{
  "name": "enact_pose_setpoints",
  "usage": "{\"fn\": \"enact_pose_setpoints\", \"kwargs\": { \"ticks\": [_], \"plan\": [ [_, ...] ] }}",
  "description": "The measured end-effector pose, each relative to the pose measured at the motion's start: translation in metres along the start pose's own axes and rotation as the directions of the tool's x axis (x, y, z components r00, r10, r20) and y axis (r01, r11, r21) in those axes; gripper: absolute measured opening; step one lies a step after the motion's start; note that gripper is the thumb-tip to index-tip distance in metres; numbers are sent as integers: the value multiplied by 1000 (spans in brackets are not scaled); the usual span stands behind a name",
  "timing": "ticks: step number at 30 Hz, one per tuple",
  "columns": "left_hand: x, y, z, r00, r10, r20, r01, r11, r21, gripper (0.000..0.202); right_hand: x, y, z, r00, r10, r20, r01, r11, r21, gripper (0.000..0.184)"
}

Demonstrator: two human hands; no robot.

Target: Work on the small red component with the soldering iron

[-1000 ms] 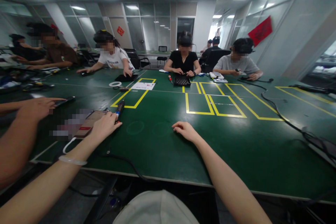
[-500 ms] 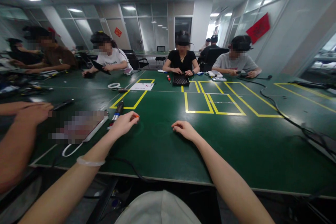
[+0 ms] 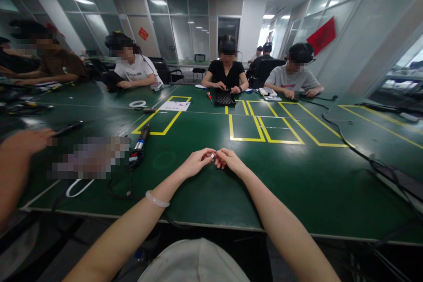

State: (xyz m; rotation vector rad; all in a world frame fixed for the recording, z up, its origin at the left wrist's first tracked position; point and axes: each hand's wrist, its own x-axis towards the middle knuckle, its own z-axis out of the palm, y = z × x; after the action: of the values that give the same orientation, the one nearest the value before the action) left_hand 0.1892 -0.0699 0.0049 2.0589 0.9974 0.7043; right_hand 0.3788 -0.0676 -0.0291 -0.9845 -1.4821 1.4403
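While the left hand [image 3: 194,164] and right hand [image 3: 233,161] meet over the green table [image 3: 205,198], a pixelated patch [image 3: 89,158] hides whatever lies left of the left hand. Print on the white sheet [image 3: 174,105] far beyond them is too small to read. Both hands pinch one tiny pale piece [image 3: 212,156] between touching fingertips, its kind unclear.

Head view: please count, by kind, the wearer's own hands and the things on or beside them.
hands: 2, left hand and right hand
white bracelet: 1
small pale part pinched between both hands: 1
electric screwdriver: 1
Total: 5
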Motion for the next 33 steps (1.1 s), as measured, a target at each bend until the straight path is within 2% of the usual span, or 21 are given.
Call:
{"fn": "enact_pose_setpoints", "kwargs": {
  "ticks": [4,8,10,16,19,25,29,33],
  "plan": [
    [-7,3,1,996,82,-19,-76,975,211,45,1,2,1,1000,15,-8,-15,1000,1,37],
    [-8,10,4,988,153,-24,-126,884,451,55,1,3,2,1000,-9,-11,8,999,-40,35],
    [-8,11,6,981,188,-46,-141,857,496,54,0,2,2,1000,-18,-12,17,998,-56,33],
    [-8,7,4,989,47,-143,0,951,310,34,-1,-1,1,992,-119,-37,117,991,-61,25],
    [-9,4,1,986,67,-151,-17,949,314,27,0,0,2,985,-170,-20,167,979,-121,24],
    [-9,1,-3,978,133,-161,-75,943,325,24,0,3,3,973,-228,-27,216,949,-228,26],
    [-9,1,-4,977,136,-165,-79,946,314,25,-1,3,1,975,-220,-43,200,939,-280,25],
    [-10,3,-5,983,93,-158,-42,953,301,27,-1,-1,0,964,-262,-34,235,911,-339,22]
  ]
}}
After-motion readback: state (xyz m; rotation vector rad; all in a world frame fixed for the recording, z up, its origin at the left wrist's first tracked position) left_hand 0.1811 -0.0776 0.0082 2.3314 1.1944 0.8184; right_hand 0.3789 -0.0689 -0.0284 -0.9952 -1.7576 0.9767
